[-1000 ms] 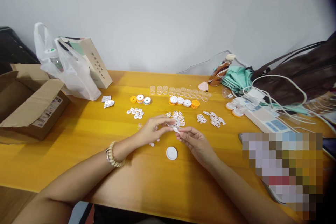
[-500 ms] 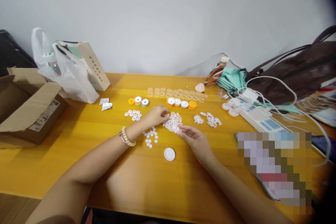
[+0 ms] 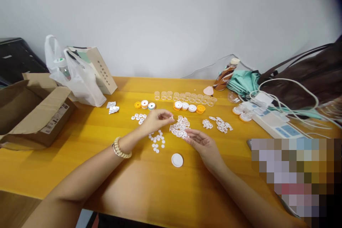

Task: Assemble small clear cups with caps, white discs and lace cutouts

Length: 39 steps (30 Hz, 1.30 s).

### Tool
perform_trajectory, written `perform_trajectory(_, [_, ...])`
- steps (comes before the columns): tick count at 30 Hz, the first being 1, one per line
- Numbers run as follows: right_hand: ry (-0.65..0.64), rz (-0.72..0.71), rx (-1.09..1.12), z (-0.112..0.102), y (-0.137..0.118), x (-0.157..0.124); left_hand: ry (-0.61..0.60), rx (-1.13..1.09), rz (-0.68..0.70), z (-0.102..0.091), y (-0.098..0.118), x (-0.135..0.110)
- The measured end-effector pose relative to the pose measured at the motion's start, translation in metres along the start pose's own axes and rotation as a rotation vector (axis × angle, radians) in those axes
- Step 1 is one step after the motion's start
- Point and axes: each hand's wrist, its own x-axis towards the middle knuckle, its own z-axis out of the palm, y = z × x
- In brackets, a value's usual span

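Note:
My left hand [image 3: 156, 120], with a beaded bracelet on the wrist, hovers over the yellow table [image 3: 88, 139] with fingertips pinched at the left edge of a pile of white punched-out sheet scraps [image 3: 180, 128]. My right hand [image 3: 201, 141] lies palm up just right of that pile, fingers loosely curled and touching its near edge. Several small white discs [image 3: 157, 141] lie scattered below my left hand. A white round lid [image 3: 177, 160] sits in front of my right hand. What the left fingertips pinch is too small to name.
Behind the pile stand a row of clear small cups [image 3: 184, 96], orange and white lids [image 3: 189, 107], more white scraps [image 3: 219, 124]. A cardboard box [image 3: 29, 114] and plastic bag [image 3: 77, 78] are at the left; a power strip with cables [image 3: 269, 117], bottle [image 3: 224, 74] and brown bag [image 3: 307, 74] at the right.
My hands separated: the left hand moved away from the right toward the far left of the scrap pile, uncovering the scattered discs. The right hand stayed palm up. The view shifted slightly.

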Motion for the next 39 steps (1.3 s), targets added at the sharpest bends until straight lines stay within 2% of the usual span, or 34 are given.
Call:
perform_trajectory(3, [0.001,0.039,0.025,0.002,0.000,-0.001,-0.022,-0.294,-0.046,-0.003,0.005,-0.019])
perform_trajectory(7, [0.022,0.056,0.048,0.005,0.001,-0.002,0.013,-0.442,-0.099,-0.002,0.002,-0.038])
perform_trajectory(15, [0.030,0.035,0.051,0.007,0.002,-0.004,0.022,-0.494,-0.149,0.009,-0.006,-0.042])
perform_trajectory(20, [0.021,0.035,0.051,0.006,0.004,-0.003,0.076,-0.430,-0.142,0.020,-0.004,-0.047])
perform_trajectory(23, [0.013,0.029,0.063,0.006,0.006,-0.002,0.063,-0.382,-0.135,0.025,0.000,-0.051])
perform_trajectory(25, [-0.002,0.025,0.072,0.006,0.007,-0.002,0.024,-0.314,-0.073,0.026,0.004,-0.052])
perform_trajectory(31, [-0.032,0.009,0.096,0.005,0.007,-0.002,-0.050,-0.036,0.346,0.022,0.011,-0.042])
perform_trajectory(35, [-0.026,0.013,0.102,0.005,0.006,-0.002,-0.032,-0.028,0.372,0.023,0.007,-0.038])
perform_trajectory(39, [-0.028,0.017,0.103,0.006,0.006,-0.003,-0.091,-0.053,0.317,0.024,0.007,-0.037])
